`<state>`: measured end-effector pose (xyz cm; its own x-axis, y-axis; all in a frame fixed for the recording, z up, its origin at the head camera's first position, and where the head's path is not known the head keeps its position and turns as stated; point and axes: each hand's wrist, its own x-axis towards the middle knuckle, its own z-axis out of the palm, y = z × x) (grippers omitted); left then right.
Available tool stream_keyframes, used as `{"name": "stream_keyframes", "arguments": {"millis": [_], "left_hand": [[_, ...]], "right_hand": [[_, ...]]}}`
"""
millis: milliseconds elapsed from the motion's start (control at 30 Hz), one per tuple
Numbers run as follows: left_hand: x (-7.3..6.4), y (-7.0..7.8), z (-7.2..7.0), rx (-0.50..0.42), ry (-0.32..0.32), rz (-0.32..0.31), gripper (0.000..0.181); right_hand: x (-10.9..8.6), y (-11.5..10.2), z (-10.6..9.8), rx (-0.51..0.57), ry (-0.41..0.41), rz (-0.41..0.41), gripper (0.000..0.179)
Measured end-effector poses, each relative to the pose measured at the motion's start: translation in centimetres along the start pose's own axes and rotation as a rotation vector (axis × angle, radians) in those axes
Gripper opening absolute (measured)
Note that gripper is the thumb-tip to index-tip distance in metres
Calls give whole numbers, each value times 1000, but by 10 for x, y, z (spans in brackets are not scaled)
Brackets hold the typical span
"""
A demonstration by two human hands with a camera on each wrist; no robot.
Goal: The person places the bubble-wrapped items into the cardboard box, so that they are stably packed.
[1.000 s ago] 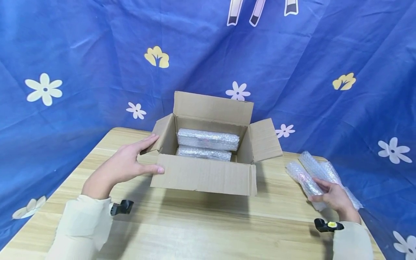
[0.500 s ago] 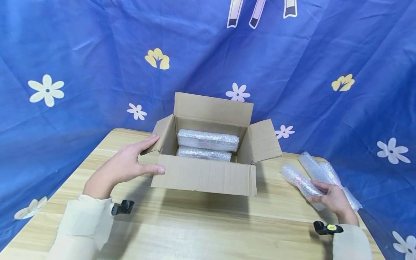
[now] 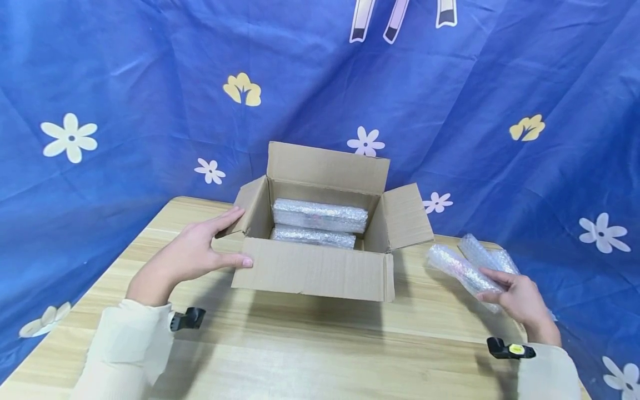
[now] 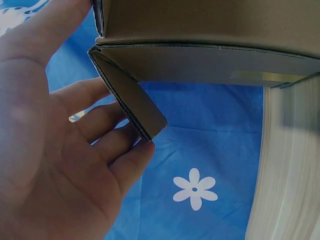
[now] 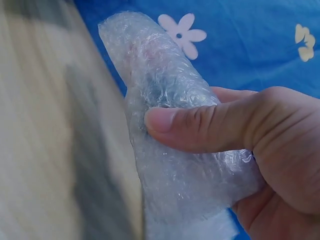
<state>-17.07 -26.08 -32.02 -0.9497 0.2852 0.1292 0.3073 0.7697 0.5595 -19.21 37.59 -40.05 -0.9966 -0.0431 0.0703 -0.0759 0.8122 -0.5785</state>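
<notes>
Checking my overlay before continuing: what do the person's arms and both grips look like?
The off-white fabric left sleeve and right sleeve match. A small black left wrist unit and black right wrist unit protrude; the right one carries a yellow rounded label. Left grip and right grip are bare, without gloves. No cables show.

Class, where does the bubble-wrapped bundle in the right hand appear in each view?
Head: the bubble-wrapped bundle is right of centre, in the right hand.
Left wrist: not in it.
Right wrist: large, across the middle.
Shared landmark: the blue cloth with white flowers.
</notes>
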Motion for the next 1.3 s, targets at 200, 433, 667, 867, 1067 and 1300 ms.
{"name": "stream_keyframes", "arguments": {"millis": [200, 433, 667, 867, 1067, 1300], "left_hand": [[0, 1, 0, 8, 1, 3, 111], [1, 1, -1, 10, -1, 4, 110], [1, 2, -1, 11, -2, 14, 110], [1, 0, -1, 10, -8, 2, 111], [0, 0, -1, -2, -12, -2, 110], [1, 0, -2, -6, -12, 3, 110]], "right_hand": [[-1, -13, -19, 4, -8, 15, 69], [1, -33, -42, -38, 51, -24, 70], [5, -53, -61, -51, 95, -28, 69], [8, -64, -73, -76, 132, -42, 69], [14, -80, -83, -99, 137, -7, 71], [24, -106, -98, -110, 168, -78, 65]]}}
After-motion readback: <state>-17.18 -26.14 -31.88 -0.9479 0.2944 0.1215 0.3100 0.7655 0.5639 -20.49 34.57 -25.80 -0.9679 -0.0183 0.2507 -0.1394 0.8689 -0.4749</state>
